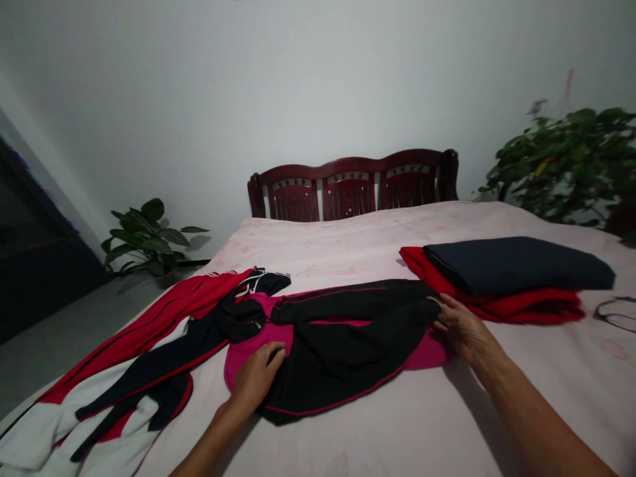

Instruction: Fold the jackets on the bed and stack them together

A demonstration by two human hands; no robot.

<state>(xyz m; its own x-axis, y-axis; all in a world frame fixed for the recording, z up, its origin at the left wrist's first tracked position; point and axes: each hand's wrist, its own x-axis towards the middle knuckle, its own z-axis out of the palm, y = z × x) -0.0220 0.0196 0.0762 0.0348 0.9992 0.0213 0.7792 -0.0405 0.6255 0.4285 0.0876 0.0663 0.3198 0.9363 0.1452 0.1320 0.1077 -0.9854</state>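
Note:
A black and magenta jacket (342,344) lies across the bed in front of me, its collar toward the left and its black sleeves stretched to the right. At the jacket's left end, my left hand (261,374) rests with curled fingers closed on the fabric near the shoulder. My right hand (460,324) pinches the end of a black sleeve at the right side; part of the fingers is hidden behind the cloth. Magenta lining or body fabric shows below that sleeve end.
Left of the jacket lie rumpled red, white and navy clothes (169,344). On the right, a folded navy garment (521,265) sits on a folded red one (536,308), beside eyeglasses (619,315). The pink bedsheet (338,248) reaches a wooden headboard (350,189). Plants (149,238) flank the bed.

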